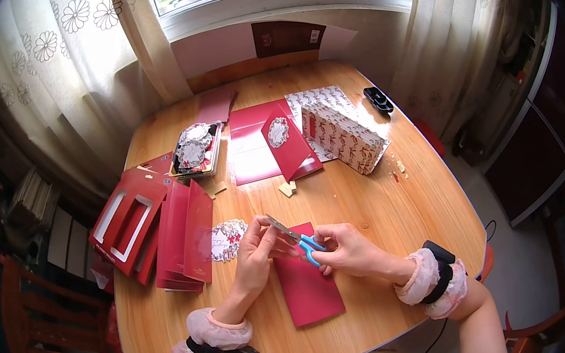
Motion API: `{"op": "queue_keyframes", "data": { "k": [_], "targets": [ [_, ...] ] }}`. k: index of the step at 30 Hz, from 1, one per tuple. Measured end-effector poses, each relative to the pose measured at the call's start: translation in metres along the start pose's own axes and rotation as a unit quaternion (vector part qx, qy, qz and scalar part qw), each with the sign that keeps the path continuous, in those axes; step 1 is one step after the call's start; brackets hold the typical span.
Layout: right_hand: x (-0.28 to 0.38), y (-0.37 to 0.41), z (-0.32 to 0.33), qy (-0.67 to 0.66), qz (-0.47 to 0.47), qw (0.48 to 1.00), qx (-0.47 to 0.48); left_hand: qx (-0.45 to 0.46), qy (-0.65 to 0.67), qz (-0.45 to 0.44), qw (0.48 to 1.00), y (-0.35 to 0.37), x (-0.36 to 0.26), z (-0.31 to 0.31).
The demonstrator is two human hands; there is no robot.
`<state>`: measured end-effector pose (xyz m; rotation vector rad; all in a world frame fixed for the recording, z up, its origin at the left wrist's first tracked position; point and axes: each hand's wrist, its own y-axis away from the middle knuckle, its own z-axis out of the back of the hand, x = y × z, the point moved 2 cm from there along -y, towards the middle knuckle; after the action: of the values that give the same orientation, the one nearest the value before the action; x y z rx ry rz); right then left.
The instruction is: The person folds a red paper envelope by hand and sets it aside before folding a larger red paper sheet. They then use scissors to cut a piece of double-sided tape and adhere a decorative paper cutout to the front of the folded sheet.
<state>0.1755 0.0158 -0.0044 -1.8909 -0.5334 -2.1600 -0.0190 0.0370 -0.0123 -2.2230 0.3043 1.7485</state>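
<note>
My right hand point(348, 247) grips a pair of scissors point(310, 244) by its light blue handles. The metal blades point up and left toward my left hand point(257, 254). The left fingers are pinched together right beside the blades; whatever they hold is too small to make out. Beneath both hands lies a dark red folded card point(309, 293), partly covered by them. Just left of my left hand, a white scalloped paper cutout point(227, 241) with a red floral print rests on the wood.
Folded red cards point(188, 237) and a red box piece with cut-out windows point(132, 223) occupy the left side. Behind are a tray of cutouts point(196, 150), a standing red card point(286, 141), a patterned box point(345, 137) and a black holder point(378, 100). Small scraps point(287, 188) lie mid-table.
</note>
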Motion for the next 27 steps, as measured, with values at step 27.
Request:
{"op": "queue_keyframes", "data": {
  "k": [27],
  "targets": [
    [0.019,0.003,0.085,0.344,0.057,0.924,-0.155,0.001,-0.079,0.075,0.994,0.001,0.005,-0.007]
  ]
}}
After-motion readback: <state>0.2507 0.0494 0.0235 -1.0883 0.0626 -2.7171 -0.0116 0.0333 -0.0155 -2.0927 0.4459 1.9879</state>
